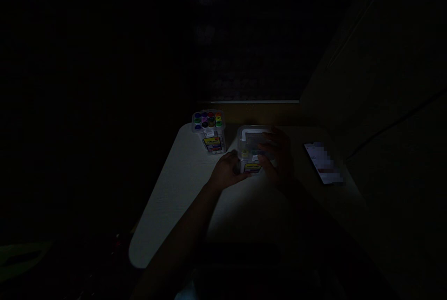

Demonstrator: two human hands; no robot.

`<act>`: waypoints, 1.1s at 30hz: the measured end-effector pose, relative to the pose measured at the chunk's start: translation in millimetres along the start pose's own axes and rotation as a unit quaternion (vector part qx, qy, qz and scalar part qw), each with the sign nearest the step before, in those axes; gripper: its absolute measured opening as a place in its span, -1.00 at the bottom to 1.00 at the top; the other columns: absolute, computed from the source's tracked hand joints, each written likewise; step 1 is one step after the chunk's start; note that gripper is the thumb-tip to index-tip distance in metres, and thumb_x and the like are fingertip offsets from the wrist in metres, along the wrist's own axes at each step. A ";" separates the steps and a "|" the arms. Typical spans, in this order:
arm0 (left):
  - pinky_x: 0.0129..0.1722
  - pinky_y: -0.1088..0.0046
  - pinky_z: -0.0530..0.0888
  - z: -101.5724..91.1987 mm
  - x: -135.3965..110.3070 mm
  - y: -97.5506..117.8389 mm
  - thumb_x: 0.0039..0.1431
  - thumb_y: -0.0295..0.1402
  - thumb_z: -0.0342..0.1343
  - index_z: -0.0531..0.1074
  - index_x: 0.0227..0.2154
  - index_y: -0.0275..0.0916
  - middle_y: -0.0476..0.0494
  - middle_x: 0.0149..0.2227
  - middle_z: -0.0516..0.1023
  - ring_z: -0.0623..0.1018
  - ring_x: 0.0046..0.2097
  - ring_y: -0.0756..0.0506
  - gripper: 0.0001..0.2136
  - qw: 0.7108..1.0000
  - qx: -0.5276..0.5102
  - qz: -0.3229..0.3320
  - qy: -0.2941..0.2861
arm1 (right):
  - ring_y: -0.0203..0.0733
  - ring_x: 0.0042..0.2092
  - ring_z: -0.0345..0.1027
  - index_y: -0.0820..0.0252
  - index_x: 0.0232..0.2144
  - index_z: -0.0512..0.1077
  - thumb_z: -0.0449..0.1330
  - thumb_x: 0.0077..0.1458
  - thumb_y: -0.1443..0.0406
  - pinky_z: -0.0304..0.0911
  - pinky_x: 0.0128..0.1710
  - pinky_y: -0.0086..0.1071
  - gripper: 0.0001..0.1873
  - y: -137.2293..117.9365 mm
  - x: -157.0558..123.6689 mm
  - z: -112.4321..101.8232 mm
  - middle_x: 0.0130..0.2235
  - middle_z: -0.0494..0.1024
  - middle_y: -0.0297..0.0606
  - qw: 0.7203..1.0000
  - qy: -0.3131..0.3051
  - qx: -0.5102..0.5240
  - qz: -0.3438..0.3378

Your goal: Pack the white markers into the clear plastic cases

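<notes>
A small clear plastic marker box [253, 168] with a yellow and dark label stands on the table. My left hand [226, 172] grips its left side, with the thumb across the front near the label. On top is a clear lid [254, 138] with a white handle-like rim. My right hand [278, 153] has its fingers bent over the lid's right side, holding it; whether the lid is fully seated, I cannot tell. A yellow cap shows dimly through the plastic. To the left stands a second marker box [213, 144], full of markers with coloured caps.
A pale table [174, 183] with rounded corners lies under the boxes. At its right sits a phone [319, 162] with a lit screen. A dark cable [394, 123] runs along the right side. The surroundings are very dark, with a wall behind the table.
</notes>
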State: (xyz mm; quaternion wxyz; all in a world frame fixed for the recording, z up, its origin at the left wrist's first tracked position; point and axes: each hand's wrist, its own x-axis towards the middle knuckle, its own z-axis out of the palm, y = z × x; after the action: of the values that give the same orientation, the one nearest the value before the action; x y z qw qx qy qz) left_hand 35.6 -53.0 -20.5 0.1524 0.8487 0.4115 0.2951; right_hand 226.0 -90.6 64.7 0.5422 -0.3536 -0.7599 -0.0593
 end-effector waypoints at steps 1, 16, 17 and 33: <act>0.02 0.07 0.46 0.0 -0.1 -0.3 -0.05 0.10 0.16 0.44 -0.11 -0.32 -0.39 -0.04 0.50 0.50 0.01 -0.32 -0.40 1.000 -0.001 0.000 -0.001 | -0.02 0.21 0.14 -0.02 -0.09 0.34 0.11 0.11 0.32 0.22 0.12 0.02 -0.72 -0.2 -0.1 0.3 0.00 0.38 -0.23 1.000 0.000 0.003 0.005; 0.02 0.18 0.44 -1.8 -1.3 3.6 0.08 -0.04 0.12 0.42 -0.09 -0.28 -0.28 -0.09 0.53 0.49 0.02 -0.24 -0.55 0.997 0.041 0.057 -0.016 | 0.05 0.18 0.19 0.02 -0.10 0.35 0.21 0.02 0.27 0.26 0.07 0.04 -0.66 3.5 -4.1 -2.2 -0.02 0.41 -0.19 0.999 0.009 -0.051 -0.012; 0.02 0.19 0.45 -1.4 -1.6 4.4 0.10 -0.04 0.11 0.43 -0.11 -0.28 -0.27 -0.10 0.54 0.49 0.01 -0.23 -0.57 0.997 0.048 0.054 -0.018 | 0.05 0.19 0.19 0.03 -0.09 0.35 0.21 0.02 0.27 0.26 0.08 0.03 -0.66 3.9 -4.7 -3.8 -0.01 0.41 -0.19 0.998 0.005 -0.055 -0.010; -0.13 0.33 0.48 5.4 -3.9 0.7 0.22 -0.32 0.04 0.50 -0.21 -0.25 -0.17 -0.21 0.59 0.54 -0.16 -0.10 -0.81 0.987 0.057 0.140 0.059 | -0.02 0.24 0.12 0.06 -0.07 0.35 0.20 0.12 0.22 0.27 0.13 -0.03 -0.70 10.9 -0.9 -22.2 0.05 0.40 -0.15 0.996 -0.047 -0.066 0.022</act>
State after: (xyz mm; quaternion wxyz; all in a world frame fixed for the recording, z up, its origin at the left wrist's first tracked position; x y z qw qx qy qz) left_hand 37.5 -56.5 -25.9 0.0369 0.8865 0.3130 0.3389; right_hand 250.0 -93.4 69.7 0.4824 -0.4074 -0.7712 -0.0806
